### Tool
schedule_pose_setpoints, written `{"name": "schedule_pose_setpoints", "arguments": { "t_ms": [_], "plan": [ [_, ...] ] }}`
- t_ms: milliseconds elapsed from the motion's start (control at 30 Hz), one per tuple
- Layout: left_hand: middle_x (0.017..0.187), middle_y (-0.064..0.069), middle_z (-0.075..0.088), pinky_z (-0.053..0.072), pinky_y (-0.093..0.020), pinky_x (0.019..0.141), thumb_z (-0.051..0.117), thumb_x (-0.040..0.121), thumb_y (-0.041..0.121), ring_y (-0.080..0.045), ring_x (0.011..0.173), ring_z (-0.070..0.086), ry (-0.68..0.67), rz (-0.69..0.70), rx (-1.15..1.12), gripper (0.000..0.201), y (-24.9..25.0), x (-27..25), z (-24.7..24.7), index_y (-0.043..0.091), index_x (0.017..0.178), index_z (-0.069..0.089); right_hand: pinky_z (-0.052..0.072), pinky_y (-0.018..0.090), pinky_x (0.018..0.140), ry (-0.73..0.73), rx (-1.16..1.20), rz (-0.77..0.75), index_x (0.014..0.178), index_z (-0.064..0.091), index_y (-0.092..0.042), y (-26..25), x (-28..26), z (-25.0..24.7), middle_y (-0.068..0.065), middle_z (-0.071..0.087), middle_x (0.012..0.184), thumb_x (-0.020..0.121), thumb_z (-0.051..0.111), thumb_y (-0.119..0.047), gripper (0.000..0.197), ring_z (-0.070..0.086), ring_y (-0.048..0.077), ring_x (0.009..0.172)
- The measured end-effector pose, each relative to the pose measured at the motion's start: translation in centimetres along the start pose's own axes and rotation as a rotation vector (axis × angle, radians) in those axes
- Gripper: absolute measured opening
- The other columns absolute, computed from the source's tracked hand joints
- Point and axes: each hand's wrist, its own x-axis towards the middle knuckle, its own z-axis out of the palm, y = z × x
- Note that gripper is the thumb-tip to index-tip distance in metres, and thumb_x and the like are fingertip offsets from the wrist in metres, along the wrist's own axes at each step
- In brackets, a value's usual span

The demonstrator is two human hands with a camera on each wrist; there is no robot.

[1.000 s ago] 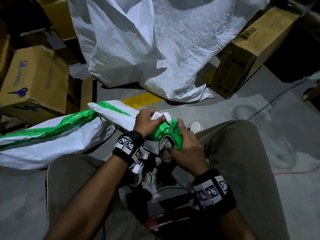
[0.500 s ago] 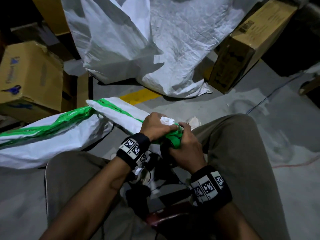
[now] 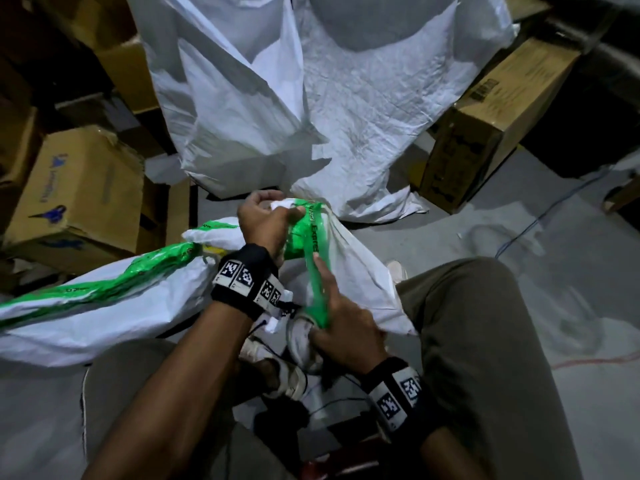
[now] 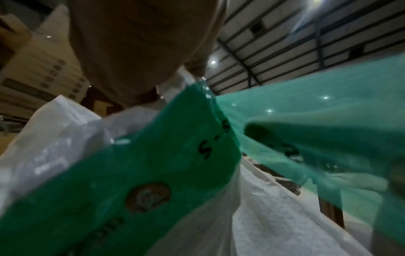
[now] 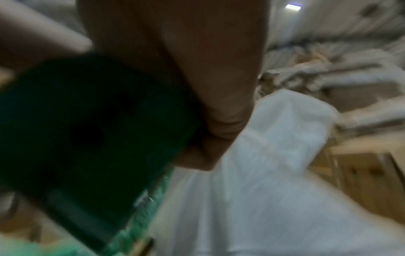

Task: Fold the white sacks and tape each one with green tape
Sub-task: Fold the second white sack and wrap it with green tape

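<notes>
So it's a dim storage room with a grey concrete floor [image 3: 519, 271], a yellow painted line peeking out near the sacks, and cardboard boxes stacked around — a dented one with blue print [image 3: 79, 199] on the left, a long one [image 3: 485, 126] tipped on the right. A big crumpled white sack [image 3: 311, 98] stands open at the back, and another sack already wrapped in green tape [image 3: 104, 299] lies across the floor on the left. The person sits with knees apart in grey trousers, white shoes down between them, a thin blue cable trailing on the floor at the right. The folded sack [image 3: 360, 282] they're working on is held up between the knees. Left hand [image 3: 266, 223] is curled tight round its top end, pinching the bunched white fabric where green tape [image 3: 311, 244] is already stuck on. From there a strip of tape runs down to the tape roll [image 3: 320, 313], which the right hand [image 3: 346, 327] grips low against the sack, fingers wrapped round it — the right wrist view is blurry but shows the dark green roll [image 5: 87, 138] sitting in the closed hand [image 5: 197, 86]. Left wrist view shows the tape [image 4: 153, 173] with black print pressed on the white weave, close up.
</notes>
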Motion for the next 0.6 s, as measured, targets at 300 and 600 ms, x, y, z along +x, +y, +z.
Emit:
{"name": "schedule_pose_setpoints", "arguments": {
  "t_ms": [300,600],
  "plan": [
    [0.101,-0.024,0.073,0.061,-0.036,0.072,0.079,0.071,-0.003,-0.029,0.081,0.072,-0.525,-0.132,-0.211,0.046,8.8,-3.3,-1.9,-0.012,0.114,0.067,0.049,0.044,0.085,0.016,-0.091,-0.163,0.152,-0.025,-0.042,-1.2,2.8,-2.4,0.012,0.009,0.157,0.077,0.045,-0.052,0.103,0.052,0.043,0.12],
    [0.108,0.0,0.077,0.058,-0.041,0.093,0.099,0.052,0.022,-0.017,0.105,0.071,-0.776,0.351,0.377,0.066,8.7,-1.9,-1.7,0.016,0.113,0.074,0.049,0.042,0.087,-0.021,-0.12,-0.121,0.156,-0.003,-0.04,0.0,4.4,-2.9,0.0,-0.032,0.156,0.085,0.061,-0.034,0.096,0.029,0.033,0.146]
  ]
}}
